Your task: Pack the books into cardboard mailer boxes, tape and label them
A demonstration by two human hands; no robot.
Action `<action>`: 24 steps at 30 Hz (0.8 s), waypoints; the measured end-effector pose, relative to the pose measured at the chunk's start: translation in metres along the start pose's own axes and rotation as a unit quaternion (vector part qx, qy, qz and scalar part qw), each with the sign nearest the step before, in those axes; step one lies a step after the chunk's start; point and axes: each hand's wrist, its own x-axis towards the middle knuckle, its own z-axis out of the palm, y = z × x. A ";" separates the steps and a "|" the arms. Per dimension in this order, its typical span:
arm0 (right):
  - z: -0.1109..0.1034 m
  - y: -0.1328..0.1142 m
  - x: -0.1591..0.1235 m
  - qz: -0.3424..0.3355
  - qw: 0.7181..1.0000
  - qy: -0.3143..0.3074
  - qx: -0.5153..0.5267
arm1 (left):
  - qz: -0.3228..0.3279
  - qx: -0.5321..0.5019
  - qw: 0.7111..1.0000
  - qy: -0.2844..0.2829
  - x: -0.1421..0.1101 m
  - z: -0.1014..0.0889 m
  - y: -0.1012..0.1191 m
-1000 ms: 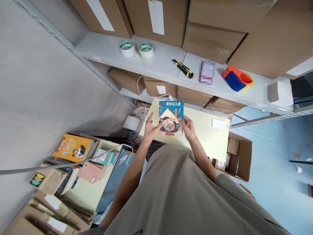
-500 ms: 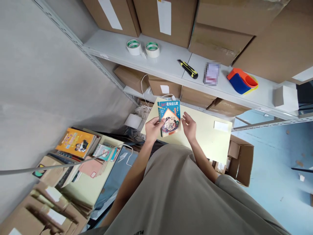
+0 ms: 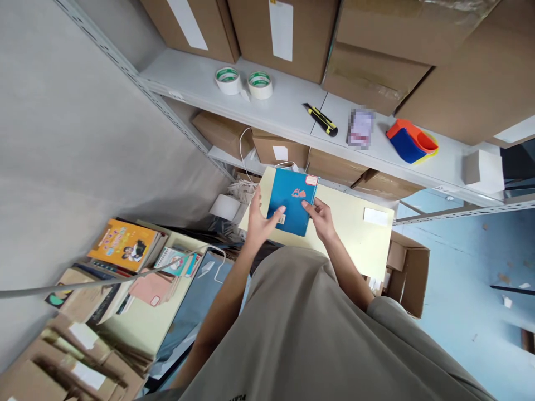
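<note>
A thin book (image 3: 291, 207) is held over the pale yellow table, its plain blue cover facing me. On that cover are a small pink drawing, a red-edged label at the upper right corner and a barcode low on the left. My right hand (image 3: 322, 218) grips the right edge, thumb on the cover and fingers behind. At the lower left, my left hand (image 3: 261, 223) has its thumb across the cover. Its forefinger stands out to the left, off the book; any fingers behind the book are hidden.
Behind the table (image 3: 355, 236), a grey shelf (image 3: 288, 114) holds tape rolls (image 3: 259, 85), a utility knife (image 3: 321, 120) and cardboard boxes (image 3: 284, 33). Stacked books (image 3: 123, 245) lie at left, with a cable (image 3: 104, 283) crossing above them. An open carton (image 3: 413, 284) stands at right.
The book has been turned over from its illustrated cover to the plain blue one. My right hand has closed on its right edge, and my left forefinger has lifted away.
</note>
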 end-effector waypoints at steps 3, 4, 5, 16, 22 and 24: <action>-0.009 -0.004 -0.001 0.029 0.998 -0.054 0.000 | -0.104 -0.108 0.986 -0.078 0.021 -0.018 -0.010; -0.011 -0.004 -0.001 0.033 0.997 -0.065 -0.003 | -0.123 -0.130 0.979 -0.099 0.025 -0.021 -0.011; -0.012 -0.004 -0.001 0.035 0.997 -0.074 -0.004 | -0.133 -0.140 0.975 -0.108 0.028 -0.023 -0.010; -0.023 -0.022 0.011 -0.102 0.987 -0.089 -0.091 | 0.052 0.037 0.996 -0.064 0.022 -0.047 0.029; -0.018 -0.040 -0.002 -0.175 0.971 -0.071 -0.148 | 0.164 0.065 0.984 -0.033 0.014 -0.055 0.052; -0.019 -0.044 -0.005 -0.190 0.966 -0.083 -0.156 | 0.160 0.054 0.985 -0.032 0.010 -0.057 0.055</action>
